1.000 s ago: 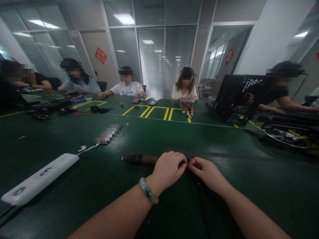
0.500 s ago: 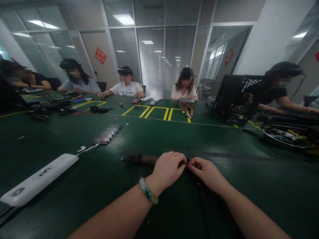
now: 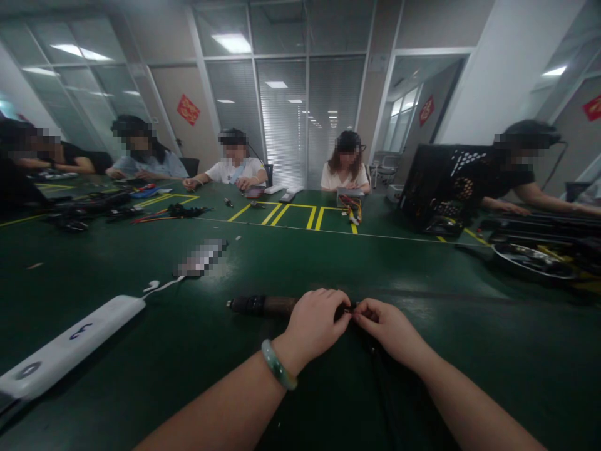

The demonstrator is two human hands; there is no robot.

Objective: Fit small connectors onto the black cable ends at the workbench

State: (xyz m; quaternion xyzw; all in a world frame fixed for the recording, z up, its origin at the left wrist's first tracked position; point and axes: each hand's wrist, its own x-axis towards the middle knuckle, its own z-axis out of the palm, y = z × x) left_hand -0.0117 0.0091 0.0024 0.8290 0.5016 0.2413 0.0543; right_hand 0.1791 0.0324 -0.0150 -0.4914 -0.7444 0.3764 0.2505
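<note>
Hands recorded fingertip to fingertip at the near edge of the green counter [image 3: 291,263]. Left hand [image 3: 315,322] is closed over a dark cylindrical tool [image 3: 260,305] lying flat; right hand [image 3: 385,324] is pinched at the tool's hidden end, on what cannot be told. White power strip [image 3: 70,351] is noted well left.

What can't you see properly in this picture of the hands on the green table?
- Head view: the small thing pinched between the left hand and right hand is hidden by the fingertips.
- The dark rod runs under the left hand, so its right end is covered.
- The white box is cut off by the left edge.
- A thing beyond the white box is blurred out.
</note>
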